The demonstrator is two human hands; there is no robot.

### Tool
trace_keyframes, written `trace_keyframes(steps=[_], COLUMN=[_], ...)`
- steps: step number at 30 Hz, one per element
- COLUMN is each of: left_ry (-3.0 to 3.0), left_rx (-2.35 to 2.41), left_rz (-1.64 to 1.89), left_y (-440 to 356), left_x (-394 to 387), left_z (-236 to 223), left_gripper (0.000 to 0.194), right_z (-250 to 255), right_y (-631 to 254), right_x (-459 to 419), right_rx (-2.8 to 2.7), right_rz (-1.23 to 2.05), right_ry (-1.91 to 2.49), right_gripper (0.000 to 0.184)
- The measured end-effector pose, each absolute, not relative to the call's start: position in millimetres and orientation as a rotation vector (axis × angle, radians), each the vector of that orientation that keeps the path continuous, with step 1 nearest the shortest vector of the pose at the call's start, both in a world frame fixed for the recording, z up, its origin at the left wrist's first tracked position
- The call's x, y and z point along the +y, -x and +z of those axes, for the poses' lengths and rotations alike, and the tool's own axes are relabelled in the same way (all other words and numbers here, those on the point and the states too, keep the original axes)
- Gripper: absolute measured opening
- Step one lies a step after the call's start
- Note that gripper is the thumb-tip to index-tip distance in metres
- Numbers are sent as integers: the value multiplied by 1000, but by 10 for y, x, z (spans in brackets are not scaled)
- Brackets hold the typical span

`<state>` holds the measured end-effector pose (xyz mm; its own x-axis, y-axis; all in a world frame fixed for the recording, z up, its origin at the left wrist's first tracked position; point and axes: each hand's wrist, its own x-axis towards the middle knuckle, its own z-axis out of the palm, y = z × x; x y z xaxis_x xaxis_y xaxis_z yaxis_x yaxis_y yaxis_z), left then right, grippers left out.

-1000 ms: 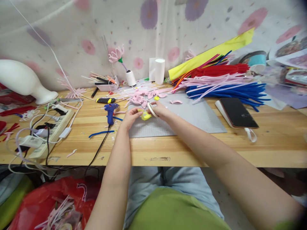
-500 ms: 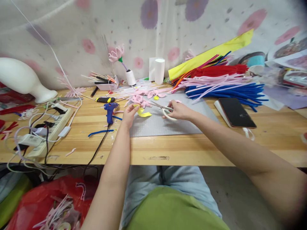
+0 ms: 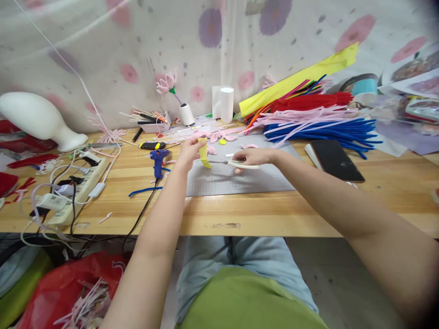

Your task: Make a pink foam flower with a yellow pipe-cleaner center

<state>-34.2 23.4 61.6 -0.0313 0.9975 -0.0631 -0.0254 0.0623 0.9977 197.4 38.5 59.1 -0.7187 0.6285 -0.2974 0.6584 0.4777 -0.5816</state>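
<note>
- As the head view shows, the left hand (image 3: 190, 153) pinches a yellow strip (image 3: 203, 154) above a gray mat (image 3: 240, 182), thumb and fingertips pressed together on its upper part.
- Right hand (image 3: 256, 157): fingers curled about the white handles of the scissors (image 3: 249, 166), whose blades reach the strip's lower end; whether they bite into it cannot be told.
- Surface: a wooden table (image 3: 260, 214) bears the mat; to its left lie a blue glue gun (image 3: 158, 162) and a crowded power strip (image 3: 80, 191), to its right a dark phone (image 3: 338, 160), farther back blue stems (image 3: 322, 135).
- Room: a flower-patterned curtain (image 3: 171, 32) hangs behind the table; a red bag (image 3: 51, 292) sits below its near edge, at left.
</note>
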Motion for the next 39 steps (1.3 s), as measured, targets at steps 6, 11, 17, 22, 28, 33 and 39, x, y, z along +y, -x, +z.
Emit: trace_keyframes(steps=[6,11,17,22,28,33,39], left_ry=[-1163,-1056,-1126,-1391,-1174,-1116,-1155], left_rx=[1305,1227,1091,970,992,976,1099], left_rz=[1017,972,1088,1178,1183,1096,1047], left_y=[223,183,337,370,338,310,266], left_x=[358,422,325,241,184,82,49], left_z=[583,499,315,125,-4,49,197], left_gripper=[23,41,73,63,38,38,38], right_z=[567,467,276,130,109,215,259], right_y=[-1970,-2019,-2143,-2168,-2154,-2136,-2113], right_x=[458,507,530,579,535,451,435], right_rx=[2643,2424,2336,2084,2020,1983,1940], right_rz=[-1292,-1766,-2300,-2527,-2507,-2488,-2505], right_ry=[-1114,-1130,-900,-746,-693,-750,-828], right_gripper=[48,49,57,56,57,63,66])
